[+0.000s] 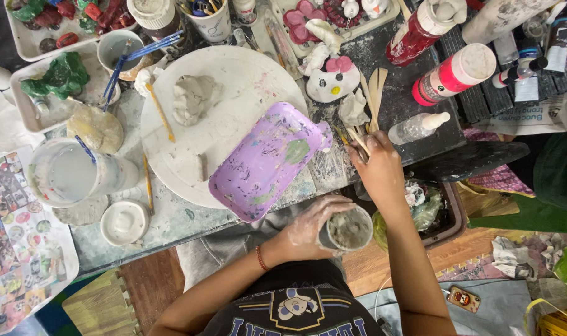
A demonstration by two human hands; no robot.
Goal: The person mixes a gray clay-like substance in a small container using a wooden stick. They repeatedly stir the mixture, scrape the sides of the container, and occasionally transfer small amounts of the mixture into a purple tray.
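While left hand (308,225) grips clay cup (349,229), right hand (378,167) pinches sticks (372,93)

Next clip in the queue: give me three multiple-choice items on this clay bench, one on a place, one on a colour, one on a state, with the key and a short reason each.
1. Where does the grey clay lump lie?
A. on the round white board
B. in the purple tray
C. on the floor

2. What colour is the tray at the table's near edge?
A. green
B. purple
C. black

3. What is the left hand doing?
A. resting flat and empty
B. holding a brush
C. gripping a clay-filled cup

Key: 1 A, the lump sits on the board's upper part, apart from the tray. 2 B, its paint-speckled inside is lilac purple. 3 C, the clay-smeared fingers wrap round the cup, while the right hand reaches to the wooden tools.
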